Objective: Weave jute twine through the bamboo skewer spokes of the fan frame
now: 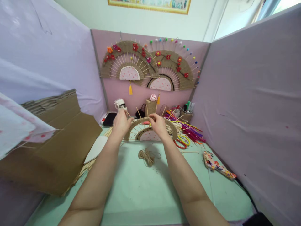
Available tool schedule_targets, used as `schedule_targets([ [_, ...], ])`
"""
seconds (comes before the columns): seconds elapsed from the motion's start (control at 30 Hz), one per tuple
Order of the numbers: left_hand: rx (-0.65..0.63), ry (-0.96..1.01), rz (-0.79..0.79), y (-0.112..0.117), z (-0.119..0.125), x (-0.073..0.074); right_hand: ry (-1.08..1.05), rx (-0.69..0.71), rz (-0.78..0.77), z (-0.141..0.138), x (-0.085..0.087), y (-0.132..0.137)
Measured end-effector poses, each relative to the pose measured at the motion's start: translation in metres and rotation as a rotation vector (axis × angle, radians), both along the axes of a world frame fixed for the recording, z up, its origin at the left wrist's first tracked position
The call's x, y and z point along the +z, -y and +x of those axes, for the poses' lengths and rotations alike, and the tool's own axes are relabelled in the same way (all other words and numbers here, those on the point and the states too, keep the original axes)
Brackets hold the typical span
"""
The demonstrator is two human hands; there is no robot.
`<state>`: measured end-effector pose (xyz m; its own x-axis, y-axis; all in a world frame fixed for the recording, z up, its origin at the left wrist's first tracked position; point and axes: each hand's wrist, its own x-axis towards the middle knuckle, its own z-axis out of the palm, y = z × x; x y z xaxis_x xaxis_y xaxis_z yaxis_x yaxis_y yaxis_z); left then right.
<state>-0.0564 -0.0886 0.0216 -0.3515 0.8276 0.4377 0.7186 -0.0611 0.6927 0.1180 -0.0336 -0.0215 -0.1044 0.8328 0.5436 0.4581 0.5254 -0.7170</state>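
Observation:
A half-round fan of wooden sticks wound with jute twine (141, 124) stands upright on the green table (141, 191), with a pink dotted centre piece (148, 136). My left hand (121, 124) grips its left side, fingers closed around the sticks. My right hand (159, 125) pinches the top of the woven arc near the middle. A loose coil of jute twine (147, 156) lies on the table just in front of the fan.
Two finished flower-trimmed fans (150, 64) hang on the pink back wall. Cardboard sheets (58, 147) pile up at left. Coloured pipe cleaners (190, 130), pen cups (187, 114), a twine spool (150, 106) and a patterned glue gun (217, 164) lie at right.

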Motion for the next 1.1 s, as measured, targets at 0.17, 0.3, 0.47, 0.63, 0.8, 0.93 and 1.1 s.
schedule_targets([
  [0.17,-0.049,-0.095,0.296,0.005,0.026,0.000,0.047,-0.009,0.036,0.001,-0.001,-0.002],
  [0.3,-0.344,0.138,0.055,-0.007,0.050,-0.021,0.121,-0.031,0.064,0.004,0.001,-0.001],
  [0.47,-0.416,0.206,-0.027,-0.016,0.058,-0.033,0.200,-0.019,0.064,0.008,0.008,0.004],
  [0.63,-0.377,0.222,0.023,-0.018,0.056,-0.032,0.150,-0.023,0.046,0.015,0.021,0.014],
  [0.8,-0.357,0.225,0.065,-0.019,0.061,-0.030,0.015,-0.026,0.021,0.028,0.030,0.016],
  [0.93,-0.360,0.223,0.055,-0.025,0.066,-0.027,-0.061,-0.064,-0.017,0.039,0.032,0.009],
  [1.1,-0.456,0.278,-0.049,-0.040,0.063,-0.024,-0.177,-0.101,-0.092,0.050,0.029,-0.001],
])
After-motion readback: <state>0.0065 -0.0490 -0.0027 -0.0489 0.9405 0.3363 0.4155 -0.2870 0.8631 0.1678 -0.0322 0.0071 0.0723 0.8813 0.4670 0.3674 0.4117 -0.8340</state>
